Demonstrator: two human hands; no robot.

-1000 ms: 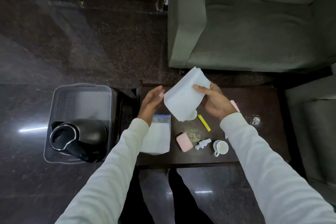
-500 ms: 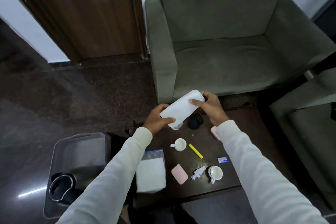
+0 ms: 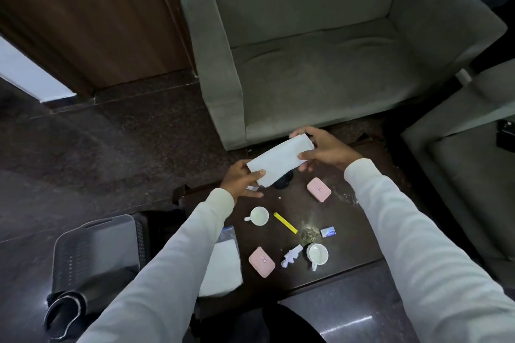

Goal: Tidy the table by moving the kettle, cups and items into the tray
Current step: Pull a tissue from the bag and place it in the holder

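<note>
A folded white paper sheet is held above the far side of the dark wooden table. The left hand pinches its near corner, and the right hand grips its far end. Below sit 2 white cups and 2 pink cases. The black kettle lies in the grey plastic tray at left.

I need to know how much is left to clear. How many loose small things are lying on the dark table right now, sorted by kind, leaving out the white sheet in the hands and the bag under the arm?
White cups: 2
Pink cases: 2
Yellow stick: 1
Blue-and-white packet: 1
Crumpled white wrapper: 1
Total: 7
</note>
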